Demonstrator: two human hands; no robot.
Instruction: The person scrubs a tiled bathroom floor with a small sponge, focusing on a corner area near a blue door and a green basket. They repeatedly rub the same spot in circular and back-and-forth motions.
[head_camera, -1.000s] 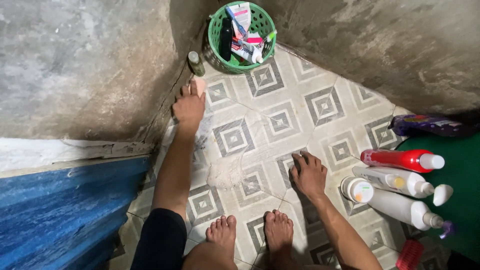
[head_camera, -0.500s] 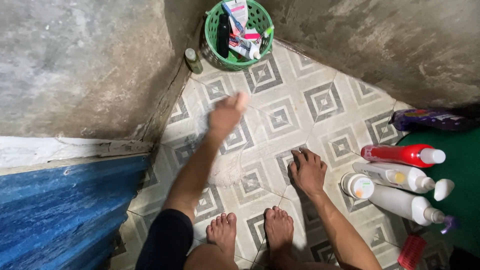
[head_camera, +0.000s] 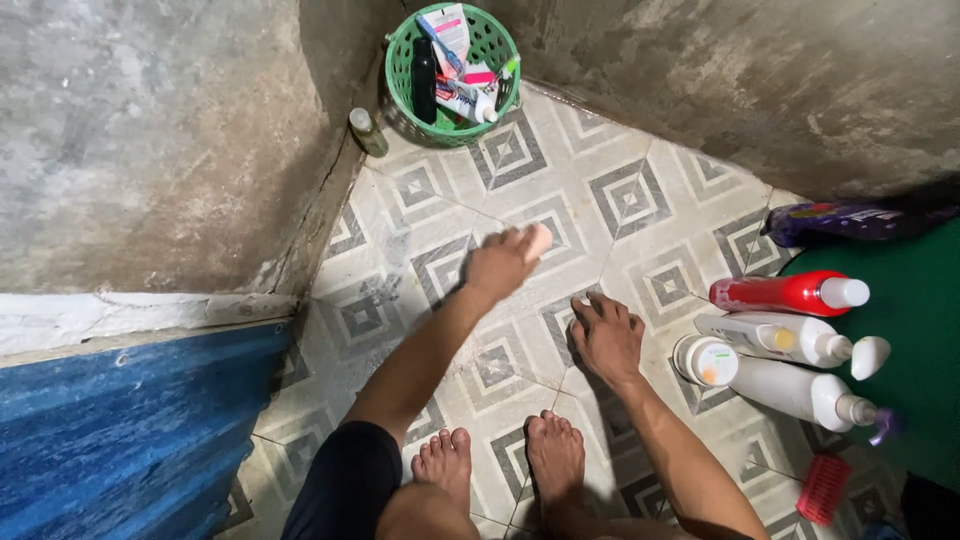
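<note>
Hands work low over a patterned tile floor (head_camera: 640, 215), seen from above with two bare feet (head_camera: 500, 462) at the bottom edge. The left hand (head_camera: 503, 262) reaches out to the middle of the floor, fingers curled together around a small pale thing (head_camera: 539, 240) that pokes out past the knuckles; it may be a bar of soap or a sponge, but it is too blurred to tell. It sits on or just above the tiles. The right hand (head_camera: 603, 335) is planted flat on the floor just beside it, nearer the feet, fingers spread a little and holding nothing. In the far corner, where two rough grey walls (head_camera: 150, 140) meet, stands a green basket (head_camera: 405, 75) with tubes and a dark bottle in it, and a small bottle (head_camera: 366, 131) stands against the left wall just beside the basket. Along the right edge of the floor lie a red bottle (head_camera: 785, 293) and two white bottles (head_camera: 790, 392), with a white jar (head_camera: 705, 361) touching them, and a red brush (head_camera: 825, 487) below. A purple pouch (head_camera: 835, 220) lies by the far right wall, at the edge of a green mat (head_camera: 920, 350). Blue corrugated sheet (head_camera: 120, 430) fills the lower left.
</note>
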